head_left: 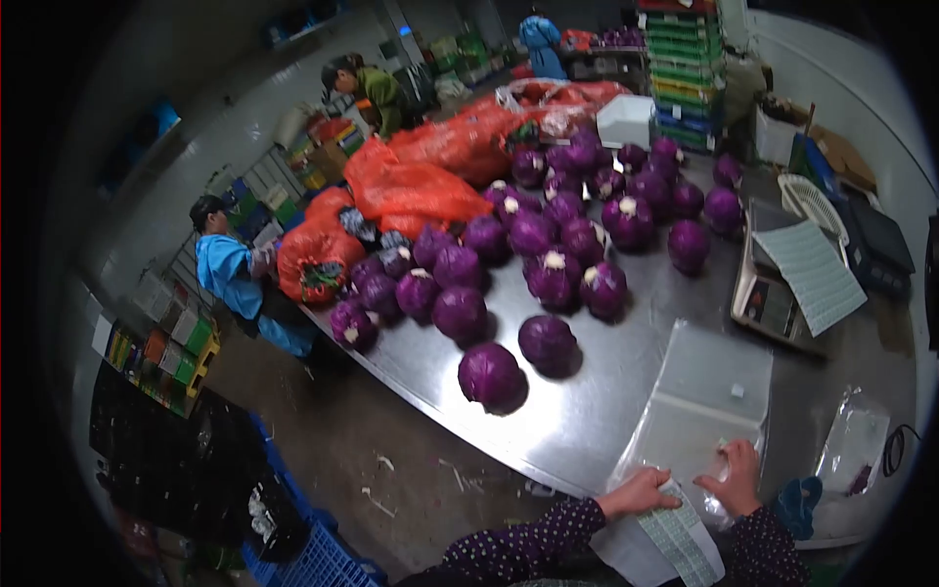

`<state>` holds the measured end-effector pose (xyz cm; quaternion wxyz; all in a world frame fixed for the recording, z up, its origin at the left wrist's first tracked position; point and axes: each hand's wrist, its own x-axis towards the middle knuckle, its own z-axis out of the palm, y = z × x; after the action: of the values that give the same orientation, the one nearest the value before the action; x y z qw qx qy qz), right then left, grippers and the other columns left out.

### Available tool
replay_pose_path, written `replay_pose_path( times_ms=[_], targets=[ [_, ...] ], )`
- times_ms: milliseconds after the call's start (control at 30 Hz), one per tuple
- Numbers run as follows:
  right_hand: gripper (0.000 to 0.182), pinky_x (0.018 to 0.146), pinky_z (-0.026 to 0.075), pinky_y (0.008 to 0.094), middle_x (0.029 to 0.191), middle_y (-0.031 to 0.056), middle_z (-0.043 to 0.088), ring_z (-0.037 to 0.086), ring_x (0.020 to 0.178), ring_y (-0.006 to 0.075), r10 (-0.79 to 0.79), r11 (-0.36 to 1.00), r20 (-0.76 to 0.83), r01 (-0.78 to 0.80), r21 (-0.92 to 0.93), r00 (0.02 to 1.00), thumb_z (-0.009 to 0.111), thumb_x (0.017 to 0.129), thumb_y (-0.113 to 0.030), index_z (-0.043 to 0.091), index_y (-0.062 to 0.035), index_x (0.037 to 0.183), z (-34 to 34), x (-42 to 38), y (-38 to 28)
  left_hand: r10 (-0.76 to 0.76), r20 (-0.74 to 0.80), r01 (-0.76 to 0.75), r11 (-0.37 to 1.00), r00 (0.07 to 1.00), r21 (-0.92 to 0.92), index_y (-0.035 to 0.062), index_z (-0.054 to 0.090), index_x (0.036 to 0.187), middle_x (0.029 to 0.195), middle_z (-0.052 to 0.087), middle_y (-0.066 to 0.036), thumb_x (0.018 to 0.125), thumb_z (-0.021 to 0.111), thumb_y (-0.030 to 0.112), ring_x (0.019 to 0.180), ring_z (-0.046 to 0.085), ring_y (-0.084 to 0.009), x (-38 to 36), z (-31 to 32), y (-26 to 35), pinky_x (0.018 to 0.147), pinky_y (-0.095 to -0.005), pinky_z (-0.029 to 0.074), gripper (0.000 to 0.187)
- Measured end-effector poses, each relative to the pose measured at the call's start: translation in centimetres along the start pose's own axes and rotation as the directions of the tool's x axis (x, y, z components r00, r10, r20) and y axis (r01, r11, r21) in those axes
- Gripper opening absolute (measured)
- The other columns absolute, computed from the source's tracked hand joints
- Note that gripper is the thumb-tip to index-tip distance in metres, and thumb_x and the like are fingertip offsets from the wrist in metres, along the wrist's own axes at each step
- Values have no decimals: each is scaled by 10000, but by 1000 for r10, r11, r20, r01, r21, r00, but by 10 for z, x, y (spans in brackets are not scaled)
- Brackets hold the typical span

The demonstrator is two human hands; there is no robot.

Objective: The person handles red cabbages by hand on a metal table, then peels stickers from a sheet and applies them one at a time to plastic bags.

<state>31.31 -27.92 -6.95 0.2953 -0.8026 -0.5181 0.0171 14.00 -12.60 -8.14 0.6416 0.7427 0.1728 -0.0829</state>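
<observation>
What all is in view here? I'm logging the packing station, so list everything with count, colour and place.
red cabbages: roughly thirty, purple, across the table's middle and far end
steel table: one, silver, centre
mesh sacks: several, orange-red, table's far left edge
clear plastic bags: a stack, transparent, near edge
label sheet: one, white, by the hands
scale: one, grey, right, under a white sheet
crates: one stack, green and blue, far end
other people: three, along the left and back
left hand: on the label sheet
right hand: on the bags
</observation>
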Motion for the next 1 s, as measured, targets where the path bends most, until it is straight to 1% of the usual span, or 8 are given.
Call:
replay_pose_path(
  times_ms=[133,200,333,433,600,733,833,1000],
  targets=[
    [619,805,356,418,962,105,484,474,940,303,-4,1000,11,5,-11,1000,837,499,-357,530,-62,948,1,-3,2,159,-67,-158,987,985,22,8,679,976,895,680,-155,760,754,226,792,633,-180,6,4,-13,766,-315,486,316],
    [616,812,356,418,966,108,481,471,945,303,-22,1000,0,22,-13,1000,834,505,-353,526,-59,951,1,-1,3,53,-38,-56,995,998,-83,5,684,941,832,682,-120,755,755,208,743,614,-141,-2,0,0,735,-297,488,285],
    [576,803,376,420,972,120,478,476,939,315,-39,999,-34,39,-25,999,826,490,-284,523,-57,924,8,-7,6,109,-73,-110,994,991,-2,-8,684,910,772,684,-89,752,745,174,703,611,-115,0,-6,-1,684,-281,490,249],
    [555,815,376,427,987,124,482,477,952,321,20,1000,21,-20,0,1000,810,507,-260,519,-57,934,4,-6,-3,94,-52,-102,981,994,-165,-30,682,887,709,677,-55,736,739,140,615,598,-101,0,-2,-1,597,-275,495,234],
    [579,840,364,446,1010,137,484,470,977,334,-14,1000,38,15,-12,999,812,527,-286,522,-53,971,9,-13,10,91,-98,-116,952,991,-285,-35,684,902,728,686,-63,729,745,142,618,601,-103,-7,11,-2,598,-279,497,254],
    [560,844,365,444,1020,133,489,477,981,337,-52,998,-4,52,-30,999,803,544,-265,529,-50,982,7,-8,10,115,-137,-128,987,984,-92,-19,696,937,767,696,-56,714,753,133,643,613,-118,-6,-7,11,618,-284,501,276],
    [494,833,381,428,1000,123,488,482,960,318,-50,998,-13,49,-47,999,788,566,-197,533,-51,962,-1,-7,0,-13,-74,-10,951,997,-310,-20,705,925,781,701,-62,744,741,140,670,630,-120,-8,-4,13,635,-267,510,244],
    [463,886,375,433,1065,134,513,482,1039,322,6,1000,-13,-6,-5,1000,774,611,-190,544,-46,986,-4,-13,12,-16,-34,4,944,999,-330,-16,705,904,773,699,-51,766,743,157,659,623,-98,-11,-7,18,625,-252,503,225]
  ],
)
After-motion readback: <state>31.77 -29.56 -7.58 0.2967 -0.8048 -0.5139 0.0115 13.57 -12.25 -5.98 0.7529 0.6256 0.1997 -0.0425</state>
